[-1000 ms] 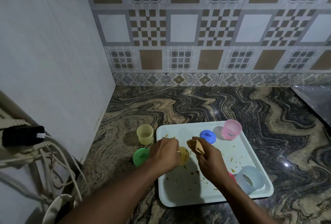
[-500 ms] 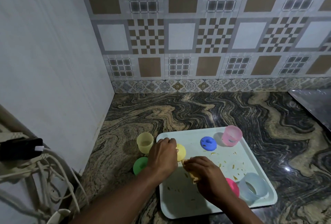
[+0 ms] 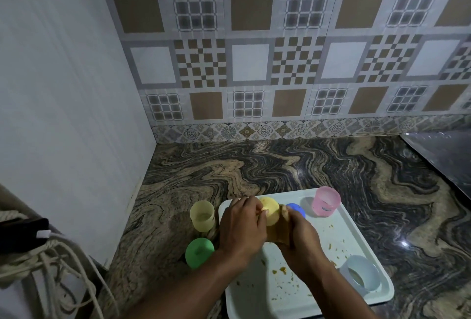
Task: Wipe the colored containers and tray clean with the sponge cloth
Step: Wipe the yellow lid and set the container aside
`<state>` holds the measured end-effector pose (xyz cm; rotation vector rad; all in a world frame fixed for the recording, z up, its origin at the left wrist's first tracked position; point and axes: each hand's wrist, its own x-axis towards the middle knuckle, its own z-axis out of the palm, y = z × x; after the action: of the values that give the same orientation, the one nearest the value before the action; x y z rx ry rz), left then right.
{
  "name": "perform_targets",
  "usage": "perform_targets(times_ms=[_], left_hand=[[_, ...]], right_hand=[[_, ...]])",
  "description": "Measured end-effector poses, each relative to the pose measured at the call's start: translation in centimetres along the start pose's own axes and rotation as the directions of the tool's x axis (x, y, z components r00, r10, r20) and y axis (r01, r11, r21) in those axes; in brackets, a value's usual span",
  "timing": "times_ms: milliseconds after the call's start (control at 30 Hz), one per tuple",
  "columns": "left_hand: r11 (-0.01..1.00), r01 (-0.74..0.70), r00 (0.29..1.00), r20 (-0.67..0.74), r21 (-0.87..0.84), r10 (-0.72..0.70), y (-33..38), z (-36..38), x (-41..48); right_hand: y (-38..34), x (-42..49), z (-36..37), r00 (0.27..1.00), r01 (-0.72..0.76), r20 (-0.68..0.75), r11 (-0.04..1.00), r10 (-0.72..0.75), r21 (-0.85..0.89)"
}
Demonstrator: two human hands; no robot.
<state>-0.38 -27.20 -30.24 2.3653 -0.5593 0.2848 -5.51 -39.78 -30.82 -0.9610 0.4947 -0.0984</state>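
Both hands have come up off the tray (image 3: pixel 339 224) since a second ago, and the yellow container (image 3: pixel 270 210) is now lifted above its back-left corner. Left hand (image 3: pixel 242 227) has its fingers curled round the container, which sits tipped, though I can't tell where the mouth points. Right hand (image 3: pixel 302 241) clutches the sponge cloth (image 3: pixel 278 232), bunched against the container's right side, so the next rub probably goes round from there. Blue lid (image 3: pixel 297 208) sits right behind the knuckles, pink cup (image 3: pixel 326 201) further back, and a pale blue container (image 3: pixel 362 278) is at the near corner. Crumbs all over the tray. Pale yellow cup (image 3: pixel 202 216) and green container (image 3: pixel 199 252) wait on the counter.
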Motion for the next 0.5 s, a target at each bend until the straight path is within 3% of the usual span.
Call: perform_targets(times_ms=[167,300,367,433,500], left_hand=[[0.998,-0.061,0.997,0.056,0.031,0.059,-0.9,-0.6,0.4],[0.998,0.007,0.985,0.171,-0.063,0.004,-1.8,-2.4,3.0],[0.982,0.113,0.927,0.372,-0.152,-0.049,-1.9,-3.5,4.9],[0.964,0.189,0.822,0.566,-0.186,-0.052,-1.8,-4.1,6.0],[0.963,0.200,0.747,0.664,-0.179,-0.031,-1.7,-4.5,6.5]], right_hand=[[0.3,0.3,-0.2,0.980,0.197,0.073,0.952,-0.185,-0.235],[-1.3,0.8,-1.0,0.979,0.198,0.130,0.903,-0.160,-0.382],[-1.8,1.1,-1.2,0.976,0.166,0.200,0.897,-0.089,-0.410],[-2.4,1.3,-1.1,0.968,0.151,0.248,0.879,-0.039,-0.452],[-3.1,1.2,-0.9,0.958,0.156,0.286,0.863,-0.014,-0.480]])
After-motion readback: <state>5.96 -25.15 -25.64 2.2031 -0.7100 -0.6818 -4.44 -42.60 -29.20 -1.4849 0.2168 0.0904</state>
